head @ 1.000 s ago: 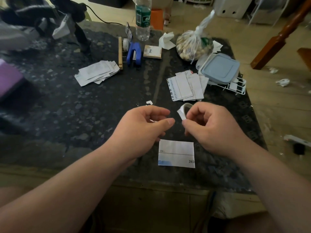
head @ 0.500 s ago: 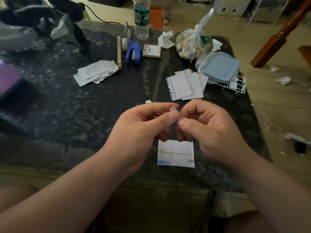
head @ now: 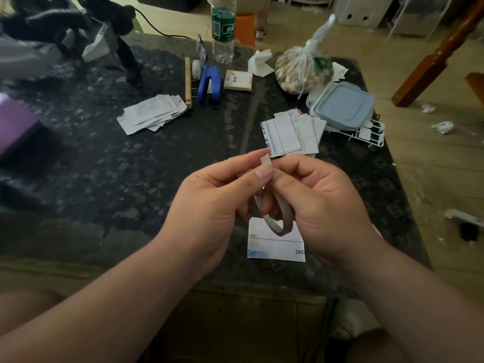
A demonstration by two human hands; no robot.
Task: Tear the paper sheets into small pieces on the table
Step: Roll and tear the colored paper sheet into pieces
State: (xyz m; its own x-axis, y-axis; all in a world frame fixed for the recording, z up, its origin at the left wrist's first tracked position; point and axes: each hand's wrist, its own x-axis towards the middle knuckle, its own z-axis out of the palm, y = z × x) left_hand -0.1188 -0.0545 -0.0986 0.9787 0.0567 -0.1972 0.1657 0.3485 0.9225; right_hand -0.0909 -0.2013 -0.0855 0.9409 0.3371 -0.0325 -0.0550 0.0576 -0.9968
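Both hands hover right over the slip [head: 272, 247], which lies flat at the near table [head: 157, 179] edge. Left hand [head: 209, 205] and right hand [head: 327, 205] are knuckle to knuckle, each pinching the top end of a narrow strip [head: 285, 218] above the slip. From that pinch the strip drops down and curls into a loop by the right palm, so its long axis runs up-down, then bends back on itself. It looks feather-light, thin and floppy, and I'd guess it tears with barely any pull. The best grip is probably fingertips tight on either side of the tear line, otherwise it just flexes. Beyond the slip sits the right stack [head: 288, 134], with the left stack [head: 152, 113] farther off.
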